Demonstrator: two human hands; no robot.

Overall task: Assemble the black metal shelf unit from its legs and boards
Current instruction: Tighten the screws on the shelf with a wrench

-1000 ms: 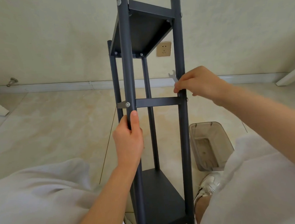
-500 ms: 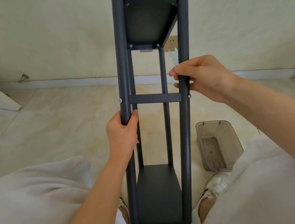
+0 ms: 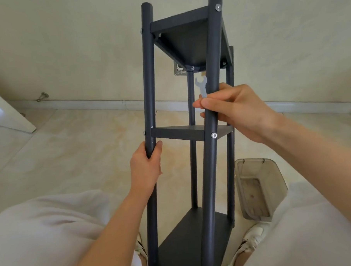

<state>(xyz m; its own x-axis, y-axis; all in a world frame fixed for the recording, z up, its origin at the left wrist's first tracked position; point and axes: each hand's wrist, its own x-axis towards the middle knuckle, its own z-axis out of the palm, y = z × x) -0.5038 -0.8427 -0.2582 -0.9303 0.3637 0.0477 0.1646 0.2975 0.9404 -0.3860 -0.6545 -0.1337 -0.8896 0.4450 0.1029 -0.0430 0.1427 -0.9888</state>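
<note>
Head-worn view, forward-down, near shelf unit (image 3: 178,133)

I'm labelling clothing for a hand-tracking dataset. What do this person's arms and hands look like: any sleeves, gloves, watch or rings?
Both are bare. The left hand and right hand wear no gloves, and no ring, watch or bracelet shows. No sleeve covers the left forearm or right forearm as far as the frame reaches.
</note>
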